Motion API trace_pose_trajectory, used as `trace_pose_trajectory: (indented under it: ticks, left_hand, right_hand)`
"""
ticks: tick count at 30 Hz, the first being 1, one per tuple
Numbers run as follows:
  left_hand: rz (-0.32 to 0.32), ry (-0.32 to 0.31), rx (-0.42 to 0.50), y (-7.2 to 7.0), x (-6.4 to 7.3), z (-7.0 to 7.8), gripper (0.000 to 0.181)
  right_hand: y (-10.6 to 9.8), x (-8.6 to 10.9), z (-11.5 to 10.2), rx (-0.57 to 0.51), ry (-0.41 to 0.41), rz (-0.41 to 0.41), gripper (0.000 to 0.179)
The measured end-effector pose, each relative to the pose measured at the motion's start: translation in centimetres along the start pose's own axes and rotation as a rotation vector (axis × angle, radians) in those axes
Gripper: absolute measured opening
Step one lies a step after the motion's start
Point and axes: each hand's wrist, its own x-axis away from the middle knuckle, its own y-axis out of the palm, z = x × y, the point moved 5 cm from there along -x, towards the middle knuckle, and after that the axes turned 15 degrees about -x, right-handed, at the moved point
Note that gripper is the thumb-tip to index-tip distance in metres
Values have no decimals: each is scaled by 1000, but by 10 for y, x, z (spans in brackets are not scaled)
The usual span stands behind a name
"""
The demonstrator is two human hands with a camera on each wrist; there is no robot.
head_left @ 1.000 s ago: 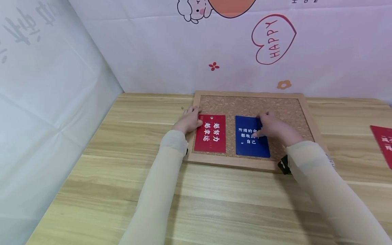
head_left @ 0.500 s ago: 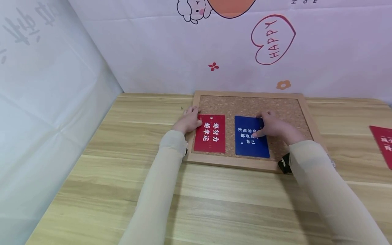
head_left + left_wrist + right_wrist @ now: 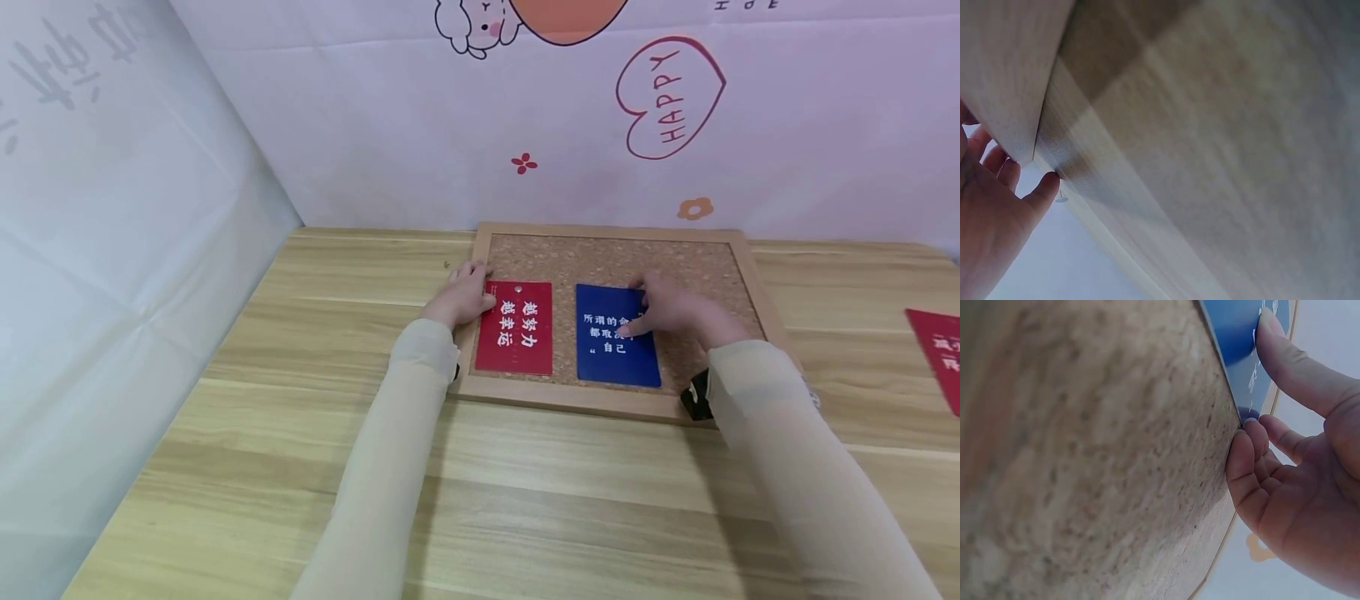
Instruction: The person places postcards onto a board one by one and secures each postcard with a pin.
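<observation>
A framed cork board (image 3: pixel 607 258) lies flat on the wooden table, against the wall side. On it are a red card (image 3: pixel 514 354) with white characters and a blue card (image 3: pixel 611 367) to its right. My left hand (image 3: pixel 462 296) holds the board's left frame, its thumb by the red card's edge. In the left wrist view, that hand's thumb and fingers lie on either side of a wooden edge. My right hand (image 3: pixel 671 310) is at the blue card. The right wrist view shows its thumb on the card's face and curled fingertips at the card's edge and corner.
A small round pin head (image 3: pixel 518 289) shows at the top of the red card. Another red card (image 3: pixel 937 350) lies on the table at the far right, cut off by the frame. White printed cloth (image 3: pixel 375 125) hangs behind and to the left of the table.
My right hand and wrist have shifted very slightly to the right at the blue card. The left hand, the board and both cards on it stay in place.
</observation>
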Motion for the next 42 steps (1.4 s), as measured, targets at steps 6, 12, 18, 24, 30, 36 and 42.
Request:
trace_pose_trajectory:
  ticks: [6,12,18,24,30,36,42]
  left_hand:
    - [3,14,2,-1,1,1,58]
    - [5,18,21,-1,2,2,58]
    - [11,23,23,1,0,1,58]
    - [16,29,30,1,-1,0,58]
    - [26,20,62,1,0,-4,58]
    - [47,18,66,-1,0,-5,58]
    - [47,23,46,-5,1,-2,56]
  right_hand:
    - [-2,-1,1,7,6,-7,80]
    - [-2,-2,2,3,7,-8,80]
    - [-3,-3,4,0,16,-4,80]
    - [-3,-1,2,-21,24,-9,81]
    - [-1,1,-2,-49,25,-21,81]
    - [-1,0,-2,-40,34,-22,81]
    - [-1,-2,0,-40,35,-23,81]
